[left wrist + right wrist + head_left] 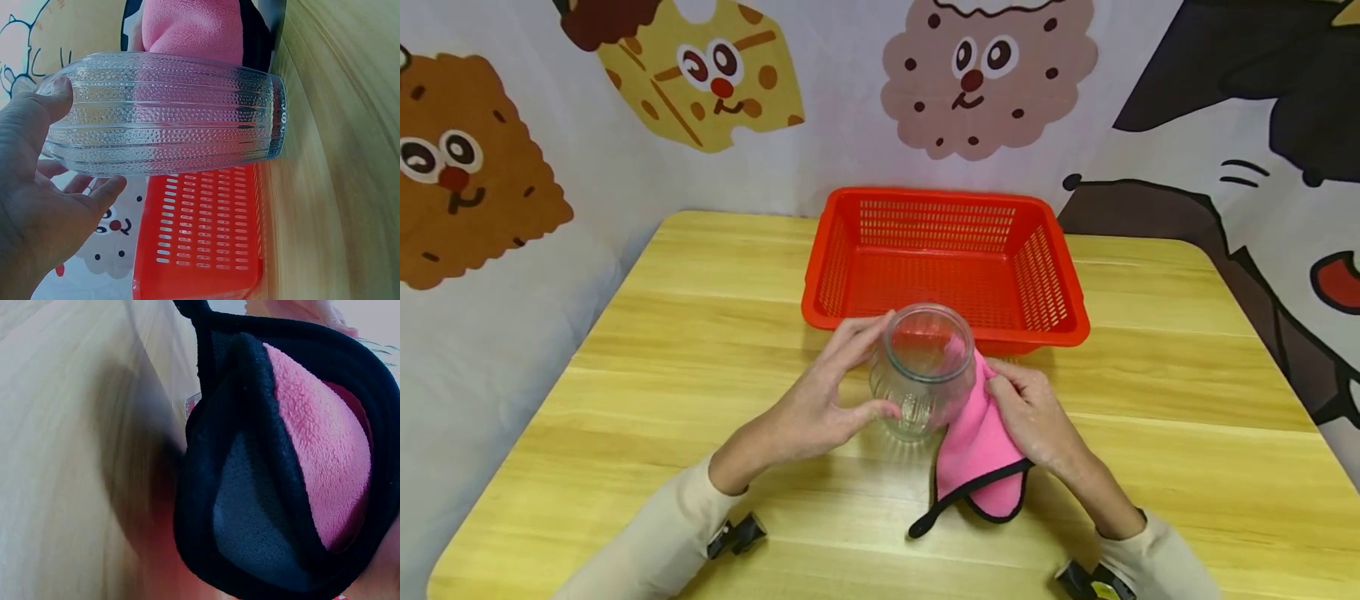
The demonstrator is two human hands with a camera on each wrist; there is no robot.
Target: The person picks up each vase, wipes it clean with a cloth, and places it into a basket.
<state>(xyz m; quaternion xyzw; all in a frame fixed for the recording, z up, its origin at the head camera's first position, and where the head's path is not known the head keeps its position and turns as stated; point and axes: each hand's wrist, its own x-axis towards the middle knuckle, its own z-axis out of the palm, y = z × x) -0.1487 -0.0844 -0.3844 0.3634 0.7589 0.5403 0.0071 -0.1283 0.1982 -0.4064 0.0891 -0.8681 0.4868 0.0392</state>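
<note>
The left hand (808, 417) grasped the glass jar (919, 392), presumably fragile, best held around its ribbed sides; the right hand (1032, 417) gripped a cloth (977, 450).

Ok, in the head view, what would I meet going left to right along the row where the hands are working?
Left hand → glass jar → pink cloth → right hand.

- Left wrist view, top: black-edged pink fleece cloth (190, 28) cut off.
- Right wrist view, lower right: bare right hand (1033, 417) mostly out of sight.
- Head view, lower left: beige sleeve (655, 529) cut off.
</note>
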